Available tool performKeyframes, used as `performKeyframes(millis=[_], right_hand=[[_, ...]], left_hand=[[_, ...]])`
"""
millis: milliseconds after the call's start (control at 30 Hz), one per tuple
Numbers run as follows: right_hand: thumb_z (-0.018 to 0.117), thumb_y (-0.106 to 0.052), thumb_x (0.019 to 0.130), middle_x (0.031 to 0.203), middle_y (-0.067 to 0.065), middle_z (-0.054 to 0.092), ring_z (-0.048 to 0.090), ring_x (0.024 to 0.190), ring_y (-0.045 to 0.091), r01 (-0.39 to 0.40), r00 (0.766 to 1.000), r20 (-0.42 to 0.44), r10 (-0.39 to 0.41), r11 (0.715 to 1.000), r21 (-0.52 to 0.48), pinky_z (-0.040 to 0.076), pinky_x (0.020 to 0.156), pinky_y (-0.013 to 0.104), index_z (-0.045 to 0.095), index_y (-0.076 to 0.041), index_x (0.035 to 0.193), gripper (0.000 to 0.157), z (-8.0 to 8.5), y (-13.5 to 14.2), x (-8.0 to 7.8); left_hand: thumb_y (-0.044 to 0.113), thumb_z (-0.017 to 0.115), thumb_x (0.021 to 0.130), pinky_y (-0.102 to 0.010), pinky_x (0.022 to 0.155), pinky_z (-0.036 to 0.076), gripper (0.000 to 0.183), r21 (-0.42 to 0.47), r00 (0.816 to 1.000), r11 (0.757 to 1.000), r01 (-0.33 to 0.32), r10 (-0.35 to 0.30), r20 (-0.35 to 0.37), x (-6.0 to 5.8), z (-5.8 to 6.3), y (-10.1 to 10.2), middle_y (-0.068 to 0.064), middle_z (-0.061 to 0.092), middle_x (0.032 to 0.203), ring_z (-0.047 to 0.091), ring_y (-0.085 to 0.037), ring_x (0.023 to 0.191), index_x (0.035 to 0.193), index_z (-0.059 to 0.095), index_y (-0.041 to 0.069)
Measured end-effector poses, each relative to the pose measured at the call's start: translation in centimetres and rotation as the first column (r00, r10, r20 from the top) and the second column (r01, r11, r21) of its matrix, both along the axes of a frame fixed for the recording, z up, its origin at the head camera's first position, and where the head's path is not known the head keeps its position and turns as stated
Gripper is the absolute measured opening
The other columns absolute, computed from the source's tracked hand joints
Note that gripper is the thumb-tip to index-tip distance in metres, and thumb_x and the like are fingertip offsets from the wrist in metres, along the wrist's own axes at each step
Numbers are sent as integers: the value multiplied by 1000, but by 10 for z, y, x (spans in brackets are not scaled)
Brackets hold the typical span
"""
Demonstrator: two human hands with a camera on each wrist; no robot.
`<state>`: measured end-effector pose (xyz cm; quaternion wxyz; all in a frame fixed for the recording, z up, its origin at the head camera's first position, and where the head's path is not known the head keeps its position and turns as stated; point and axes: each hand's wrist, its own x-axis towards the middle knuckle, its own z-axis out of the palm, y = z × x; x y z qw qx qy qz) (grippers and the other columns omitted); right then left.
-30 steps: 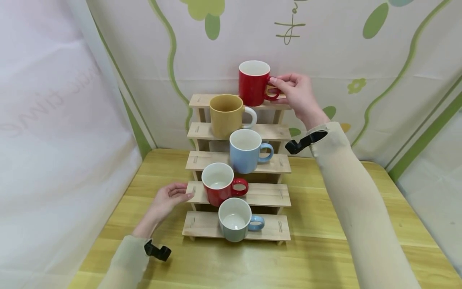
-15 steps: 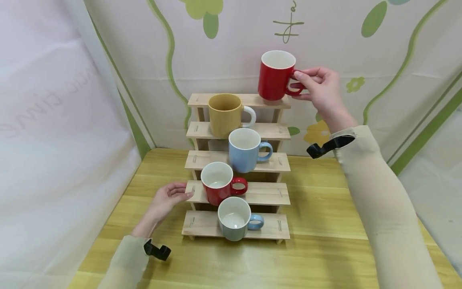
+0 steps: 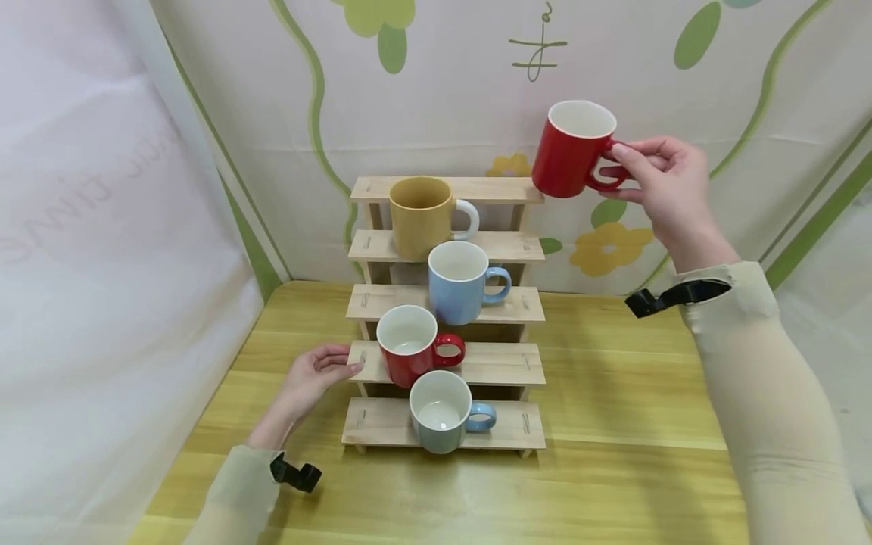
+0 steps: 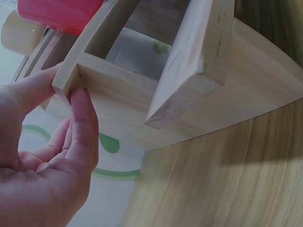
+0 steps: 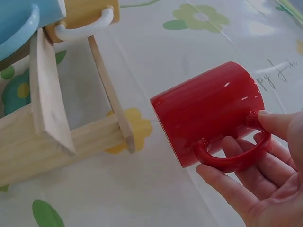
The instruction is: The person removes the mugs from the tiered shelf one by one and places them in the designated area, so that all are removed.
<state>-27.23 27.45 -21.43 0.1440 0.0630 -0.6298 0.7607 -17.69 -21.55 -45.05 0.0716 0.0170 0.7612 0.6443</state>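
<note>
My right hand [image 3: 671, 185] grips the handle of a tall red mug [image 3: 571, 155] with a white inside. The mug hangs in the air, slightly tilted, just past the right end of the top shelf. In the right wrist view the fingers and thumb curl about the red mug's handle [image 5: 236, 161]. My left hand [image 3: 309, 382] pinches the left end of the second-lowest board of a wooden stepped rack [image 3: 500, 363]. From the left wrist view, thumb and forefinger hold that board's end [image 4: 68, 80] from both sides.
Lower steps carry a yellow mug [image 3: 415, 223] with white handle, a light blue mug [image 3: 455, 288], a short red mug [image 3: 403, 359] and a grey-green mug [image 3: 436, 424] with blue handle. The rack stands on a wooden table [image 3: 613, 393] before a printed cloth [image 3: 436, 98].
The tall red mug has left the top shelf, carried right and tilting a little in my right hand. My left hand keeps its hold on the rack.
</note>
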Motion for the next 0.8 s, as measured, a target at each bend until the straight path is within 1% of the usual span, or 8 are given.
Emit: performKeyframes(millis=[133,300,467,567,700,800], right_hand=[[88,-16,80,104,11,75,71,94,23,29,1000,8,-29,1000,13,58,68,35,69,2,109,38,-12,11,8],[86,-14,81,105,12,75,73,93,23,36,999,9,-36,999,-24,59,67,36,67,3,109,37,-25,24,21],[85,-15,82,105,10,75,73,94,20,74,997,22,-73,997,-23,59,66,35,68,2,110,37,-39,36,34],[85,-14,83,105,10,75,74,92,20,94,995,28,-93,995,-33,59,67,35,68,2,110,36,-49,42,41],[84,-11,83,105,12,75,74,89,22,121,993,29,-119,990,-78,59,68,37,67,4,109,35,-63,49,47],[85,-11,82,105,12,75,75,90,23,132,991,53,-126,985,-112,60,68,38,66,4,108,35,-75,53,47]], left_hand=[[11,78,91,-25,88,54,47,-3,1000,1000,3,-2,11,0,-1,0,-16,66,115,66,-16,100,127,55,-8],[9,78,91,-25,88,55,45,5,1000,1000,-1,1,9,-1,-2,0,-15,66,114,66,-16,99,126,55,-8],[9,77,92,-25,87,55,44,9,1000,1000,0,0,1,-2,-3,-1,-16,66,114,66,-16,99,126,55,-8],[8,77,92,-25,87,55,44,3,1000,1000,-6,6,4,-1,-4,-2,-16,66,114,66,-16,99,126,55,-9],[9,77,92,-25,87,55,45,-1,1000,1000,-14,14,3,-1,-3,-2,-16,66,114,66,-15,99,126,55,-8],[10,77,92,-25,88,55,46,-1,1000,1000,-12,12,3,-1,-2,-3,-16,65,115,66,-15,100,127,55,-8]])
